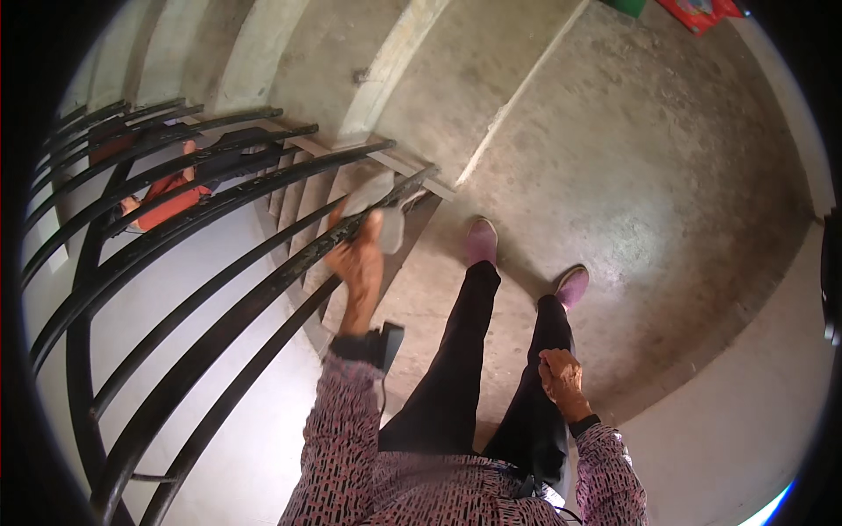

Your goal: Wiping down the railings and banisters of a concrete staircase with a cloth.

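My left hand (358, 260) presses a pale grey cloth (393, 227) around a dark metal bar (299, 260) of the stair railing. The cloth shows on both sides of the bar, with my thumb lying over it. Some paint is worn from the bar near the hand. Motion slightly blurs the fingers. My right hand (562, 381) hangs in front of my right thigh, its fingers curled into a fist, and no object shows in it. A black band with a small dark device (389, 345) sits on my left wrist.
More railing bars (197, 191) curve away to the left, above a lower flight of steps (299, 191). Through them a person in a red top (172, 205) is visible below. Steps (388, 59) rise at the top left. Red packaging (700, 13) and a green object (625, 5) lie at the top right.
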Available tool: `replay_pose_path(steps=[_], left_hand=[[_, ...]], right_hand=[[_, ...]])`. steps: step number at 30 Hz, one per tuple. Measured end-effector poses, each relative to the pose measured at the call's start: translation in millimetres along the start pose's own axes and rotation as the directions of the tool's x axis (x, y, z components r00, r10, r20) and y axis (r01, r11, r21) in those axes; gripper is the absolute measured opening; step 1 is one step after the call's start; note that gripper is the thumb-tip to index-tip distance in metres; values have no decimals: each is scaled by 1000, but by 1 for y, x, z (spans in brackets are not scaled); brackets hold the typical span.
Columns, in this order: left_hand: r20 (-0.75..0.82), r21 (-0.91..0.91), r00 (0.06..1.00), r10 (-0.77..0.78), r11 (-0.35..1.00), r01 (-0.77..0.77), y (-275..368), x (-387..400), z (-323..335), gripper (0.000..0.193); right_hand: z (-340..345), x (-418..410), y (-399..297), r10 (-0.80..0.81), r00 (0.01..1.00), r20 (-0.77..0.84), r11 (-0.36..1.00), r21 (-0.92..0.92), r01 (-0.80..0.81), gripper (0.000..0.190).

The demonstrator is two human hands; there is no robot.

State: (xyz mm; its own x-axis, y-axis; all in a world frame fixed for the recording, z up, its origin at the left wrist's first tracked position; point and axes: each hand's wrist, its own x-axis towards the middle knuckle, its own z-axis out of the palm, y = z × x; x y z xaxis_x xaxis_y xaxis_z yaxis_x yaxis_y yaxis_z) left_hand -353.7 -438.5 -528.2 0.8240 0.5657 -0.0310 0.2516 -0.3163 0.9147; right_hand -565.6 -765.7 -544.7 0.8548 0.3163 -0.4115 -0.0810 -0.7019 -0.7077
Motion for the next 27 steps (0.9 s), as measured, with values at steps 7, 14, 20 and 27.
replay_pose_path(steps=[7,14,20,27], left_hand=[[-238,-3,937,255,965,-263,120,-13,-29,23],[-164,612,961,223,787,-79,13,-16,-31,25],[-56,390,995,86,919,-58,65,-49,14,21],[596,753,774,214,185,-632,47,3,36,49]], right_hand=[[-6,-2,12,75,996,37,995,56,-77,9],[-11,-2,11,92,995,38,991,99,-96,12],[-12,-4,15,60,998,-35,996,75,-57,10],[-5,-10,21,134,989,-58,985,120,-126,12]])
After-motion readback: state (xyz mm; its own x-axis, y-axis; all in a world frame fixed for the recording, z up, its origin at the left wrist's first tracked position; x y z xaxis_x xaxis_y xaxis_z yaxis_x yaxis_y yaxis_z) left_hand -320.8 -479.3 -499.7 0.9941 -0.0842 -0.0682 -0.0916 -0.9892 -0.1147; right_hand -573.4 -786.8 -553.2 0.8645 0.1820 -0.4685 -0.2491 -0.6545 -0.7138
